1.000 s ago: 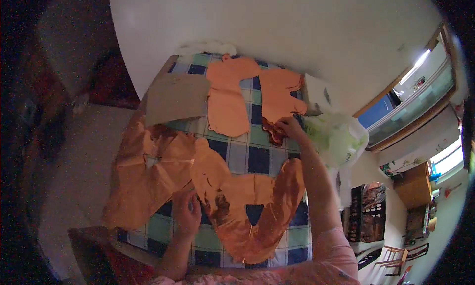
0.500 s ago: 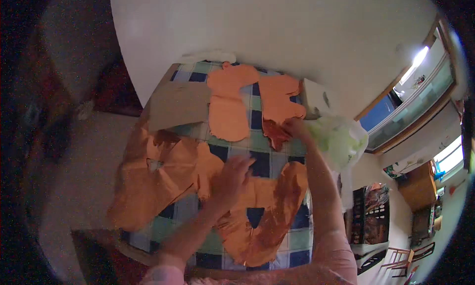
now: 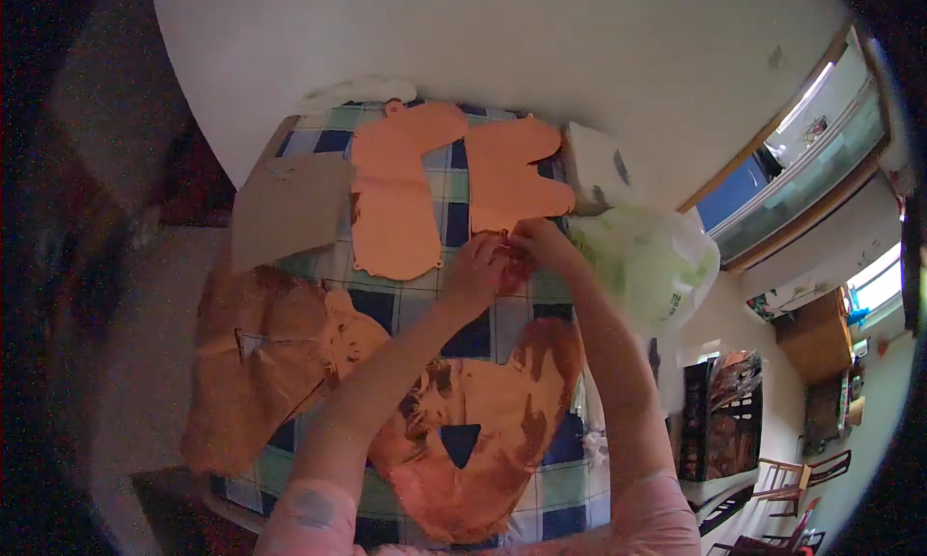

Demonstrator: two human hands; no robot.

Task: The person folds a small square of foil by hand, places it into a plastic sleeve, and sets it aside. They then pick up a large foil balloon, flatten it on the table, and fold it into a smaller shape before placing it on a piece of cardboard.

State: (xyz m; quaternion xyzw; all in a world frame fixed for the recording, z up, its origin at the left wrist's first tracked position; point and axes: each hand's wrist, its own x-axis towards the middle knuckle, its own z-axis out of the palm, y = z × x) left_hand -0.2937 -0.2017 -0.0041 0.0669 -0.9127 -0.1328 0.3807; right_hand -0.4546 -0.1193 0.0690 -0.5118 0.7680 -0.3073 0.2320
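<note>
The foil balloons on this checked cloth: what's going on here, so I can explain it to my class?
A person's left hand and right hand are together at the near end of a flat, forked foil balloon; their exact grip is hard to make out. Left of it lies a second flat balloon, and nearer the person is one with a triangular hole. All three lie on the checked cloth.
</note>
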